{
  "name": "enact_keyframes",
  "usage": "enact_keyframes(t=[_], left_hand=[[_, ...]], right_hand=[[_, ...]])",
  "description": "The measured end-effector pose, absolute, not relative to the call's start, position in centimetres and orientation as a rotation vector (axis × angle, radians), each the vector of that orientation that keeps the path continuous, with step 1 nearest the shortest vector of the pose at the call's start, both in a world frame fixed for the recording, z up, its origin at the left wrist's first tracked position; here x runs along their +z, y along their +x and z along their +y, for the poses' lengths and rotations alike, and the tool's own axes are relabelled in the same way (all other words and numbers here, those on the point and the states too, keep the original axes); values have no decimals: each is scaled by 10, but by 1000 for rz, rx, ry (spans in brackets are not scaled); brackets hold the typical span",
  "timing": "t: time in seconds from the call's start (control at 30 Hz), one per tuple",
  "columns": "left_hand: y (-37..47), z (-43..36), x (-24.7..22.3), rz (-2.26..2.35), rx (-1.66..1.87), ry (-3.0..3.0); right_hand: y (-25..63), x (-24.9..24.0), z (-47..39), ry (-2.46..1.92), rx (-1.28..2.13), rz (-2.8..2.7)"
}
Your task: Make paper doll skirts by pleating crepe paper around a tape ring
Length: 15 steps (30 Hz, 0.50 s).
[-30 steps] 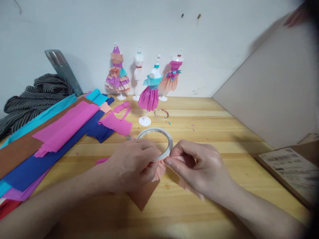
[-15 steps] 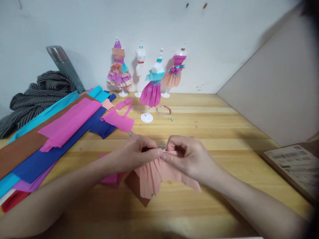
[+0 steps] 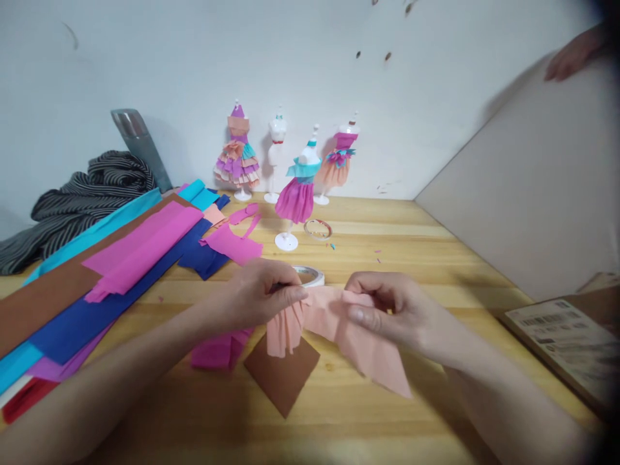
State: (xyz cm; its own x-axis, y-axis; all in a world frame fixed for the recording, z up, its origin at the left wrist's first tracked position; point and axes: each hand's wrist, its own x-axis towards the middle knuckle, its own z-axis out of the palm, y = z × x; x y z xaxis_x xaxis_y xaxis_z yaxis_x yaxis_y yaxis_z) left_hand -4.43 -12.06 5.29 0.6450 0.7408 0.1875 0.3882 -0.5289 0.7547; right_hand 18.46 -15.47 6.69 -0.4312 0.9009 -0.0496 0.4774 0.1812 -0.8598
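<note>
A strip of peach crepe paper [image 3: 327,310] hangs between my two hands above the wooden table. My left hand [image 3: 271,290] pinches its gathered, pleated end between thumb and fingers. The flatter part of the strip is held by my right hand [image 3: 387,307], and its loose end trails down to the right. Just behind my left fingertips lies a roll of tape [image 3: 312,276]. Below the pleats a brown paper square [image 3: 283,374] rests on the table, with a magenta paper piece [image 3: 217,352] to its left.
Small mannequins in paper dresses, one of them [image 3: 298,194] nearest, stand at the back. Coloured paper sheets [image 3: 140,252], striped cloth [image 3: 97,187] and a bottle [image 3: 140,142] occupy the left. A cardboard box [image 3: 557,342] is at right; another person's hand [image 3: 576,58] shows upper right.
My hands have moved apart, spreading the peach strip between them. The tape roll and brown square show more fully. Another person's hand has appeared at the upper right, and the view has tilted slightly.
</note>
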Motion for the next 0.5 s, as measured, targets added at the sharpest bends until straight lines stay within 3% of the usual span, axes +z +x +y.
enact_keyframes(t=[0.33,0.5], left_hand=[[-40,-126,44,637,866,2587],[-38,-128,39,633,885,2701]], right_hand=[[166,61,-172,-1166,608,-2175],[166,63,-176,-914,537,-2268]])
